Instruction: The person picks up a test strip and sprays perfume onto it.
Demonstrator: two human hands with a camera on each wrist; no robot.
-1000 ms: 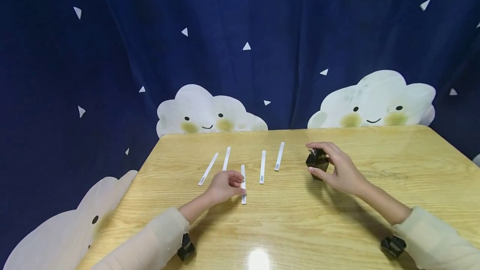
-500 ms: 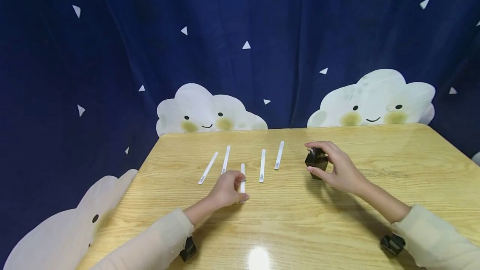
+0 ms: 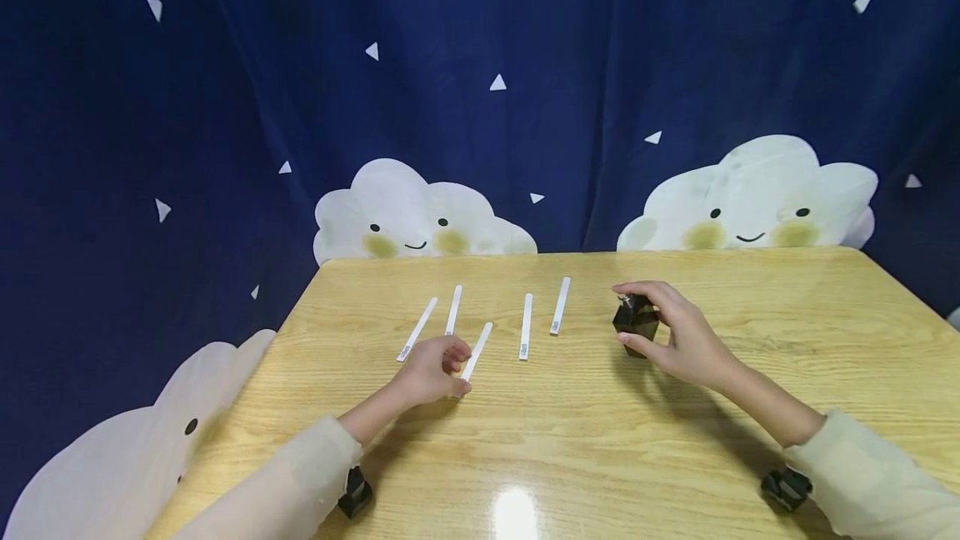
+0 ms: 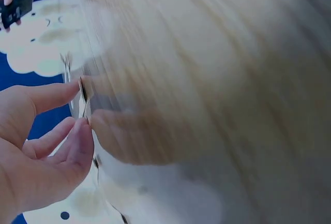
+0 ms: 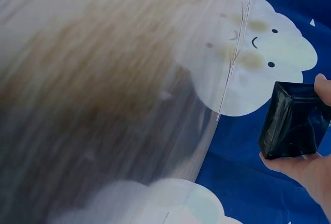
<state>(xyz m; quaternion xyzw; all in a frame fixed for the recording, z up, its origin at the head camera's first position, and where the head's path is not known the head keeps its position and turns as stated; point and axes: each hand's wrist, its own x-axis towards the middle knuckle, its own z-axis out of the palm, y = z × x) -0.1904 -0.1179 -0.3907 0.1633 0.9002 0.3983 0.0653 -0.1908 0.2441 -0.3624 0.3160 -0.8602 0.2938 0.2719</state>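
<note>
My left hand (image 3: 431, 369) pinches the lower part of a white paper test strip (image 3: 480, 346), which slants up to the right. In the left wrist view its fingers close on the thin edge of that strip (image 4: 84, 92), low over the table. My right hand (image 3: 686, 344) holds a dark, square-sided perfume bottle (image 3: 635, 322), the index finger over its spray top and the thumb at its lower side. The right wrist view shows the bottle's glossy dark glass (image 5: 297, 123) between the fingers. It is raised above the table, its shadow falling nearer to me.
Two similar strips, one far left (image 3: 417, 329) and one beside it (image 3: 453, 309), lie left of the held one. Two more strips (image 3: 526, 327) lie to its right. The wooden table (image 3: 585, 448) ends at a dark blue curtain (image 3: 450, 65) with printed clouds.
My left hand has moved a little left, bringing the strip with it and turning it from nearly straight to slanted. The right hand keeps its hold on the bottle, almost still.
</note>
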